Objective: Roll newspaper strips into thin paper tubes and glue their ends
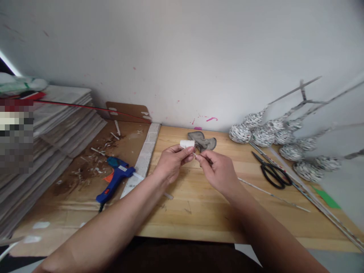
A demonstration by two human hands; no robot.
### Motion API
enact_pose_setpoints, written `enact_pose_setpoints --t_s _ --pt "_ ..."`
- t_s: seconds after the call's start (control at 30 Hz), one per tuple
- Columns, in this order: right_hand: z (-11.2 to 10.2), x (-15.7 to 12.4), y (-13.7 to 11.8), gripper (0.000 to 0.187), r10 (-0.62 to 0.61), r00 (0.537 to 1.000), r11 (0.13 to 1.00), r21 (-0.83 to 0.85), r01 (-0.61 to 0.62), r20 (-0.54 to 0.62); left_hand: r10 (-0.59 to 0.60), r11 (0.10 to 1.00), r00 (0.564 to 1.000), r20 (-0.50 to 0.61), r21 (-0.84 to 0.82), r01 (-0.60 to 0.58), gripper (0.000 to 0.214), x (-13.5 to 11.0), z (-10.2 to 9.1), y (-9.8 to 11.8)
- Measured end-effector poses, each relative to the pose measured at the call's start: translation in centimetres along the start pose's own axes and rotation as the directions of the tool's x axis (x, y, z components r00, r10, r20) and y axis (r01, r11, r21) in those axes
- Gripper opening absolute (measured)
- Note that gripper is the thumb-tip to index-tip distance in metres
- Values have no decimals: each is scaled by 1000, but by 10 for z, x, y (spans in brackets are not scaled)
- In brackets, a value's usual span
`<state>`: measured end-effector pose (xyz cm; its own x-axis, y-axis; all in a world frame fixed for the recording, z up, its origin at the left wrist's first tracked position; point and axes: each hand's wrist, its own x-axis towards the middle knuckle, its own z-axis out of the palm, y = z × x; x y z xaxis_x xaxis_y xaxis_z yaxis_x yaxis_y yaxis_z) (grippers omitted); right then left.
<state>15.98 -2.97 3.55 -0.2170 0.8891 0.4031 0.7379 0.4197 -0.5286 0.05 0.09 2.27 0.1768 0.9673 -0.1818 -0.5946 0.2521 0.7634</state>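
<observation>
Both hands are up over the wooden table (184,223), roughly mid-scene, working close in. Left hand (173,163) has a white cylinder (187,143) gripped between thumb and fingers, clear of the tabletop. Right hand (217,168) is closed in a pinch on a thin strip (195,154), its tip right by the cylinder's lower edge. Can't tell whether the two actually touch; fingers cover the spot. A long paper strip (273,195) runs out to the right from behind the right hand; probably the same piece, but the join is hidden. My read on the step: fine two-hand positioning of strip against cylinder, left as the fixture, right as the feed. Next move looks to call for the left grip staying steady without crushing the cylinder, and a light, exact pinch so the strip doesn't bend or roll. Grey cloth (209,145) lies just behind the cylinder. Tools are both out of hand: blue glue gun (113,184) on the cardboard (71,218) to the left, black scissors (264,165) to the right, in front of the woven balls (263,136). Either would need a hand freed first.
</observation>
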Motion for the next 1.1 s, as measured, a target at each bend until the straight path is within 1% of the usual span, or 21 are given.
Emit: enact_pose_setpoints --t_s 0.07,0.13,0.2,0.27,0.37,0.47,0.5,0.53,0.6,0.67,0.7,0.77,0.87,0.93,1.0,1.1 --pt "0 0 2 25 -14 1000 1000 -18 14 15 -11 1000 1000 1 -9 11 29 0 0 0" --pt "0 0 3 17 -29 1000 999 -29 29 -2 -15 1000 1000 -9 -5 15 31 0 1 1" --pt "1 -1 3 15 -36 999 999 -35 36 -20 -17 1000 1000 -22 3 17 31 0 2 2" --pt "0 -1 2 17 -39 999 998 -45 39 -5 -15 1000 999 -29 6 15 30 0 2 3" --pt "-2 -1 0 25 -27 999 999 -44 29 40 -13 1000 999 -32 -6 13 29 0 2 2" --pt "-4 0 0 30 -4 996 1000 -10 5 93 -11 1000 1000 -19 -19 10 29 -1 1 0" --pt "-4 1 0 29 -2 994 1000 8 1 105 -10 1000 1000 -15 -18 9 29 -1 1 0" --pt "-3 1 0 26 -3 995 1000 23 0 100 -9 1000 1000 -14 -15 9 29 -1 1 -1" --pt "-2 1 0 15 -12 998 999 42 9 55 -9 1000 1000 -27 -7 9 31 0 1 -1" --pt "-1 0 -1 11 -31 1000 999 42 30 2 -9 1000 999 -44 -6 9 32 0 1 0" --pt "-1 0 -1 11 -36 999 999 36 36 -6 -10 1000 999 -50 -9 9 32 1 0 0" --pt "-3 1 -2 16 -30 999 999 15 30 16 -14 1000 999 -44 -23 13 32 1 0 0" --pt "-6 1 -3 28 7 996 999 -32 -5 86 -21 999 999 -39 -40 20 32 2 -2 0" --pt "-7 2 -2 30 19 992 998 -55 -12 128 -29 999 998 -50 -45 26 31 3 -2 -1" --pt "-6 1 -1 23 16 991 998 -68 -7 133 -33 998 998 -59 -51 30 30 3 -2 -2" --pt "-3 0 1 14 -19 997 997 -75 25 77 -33 998 998 -60 -63 29 28 4 -2 -3"
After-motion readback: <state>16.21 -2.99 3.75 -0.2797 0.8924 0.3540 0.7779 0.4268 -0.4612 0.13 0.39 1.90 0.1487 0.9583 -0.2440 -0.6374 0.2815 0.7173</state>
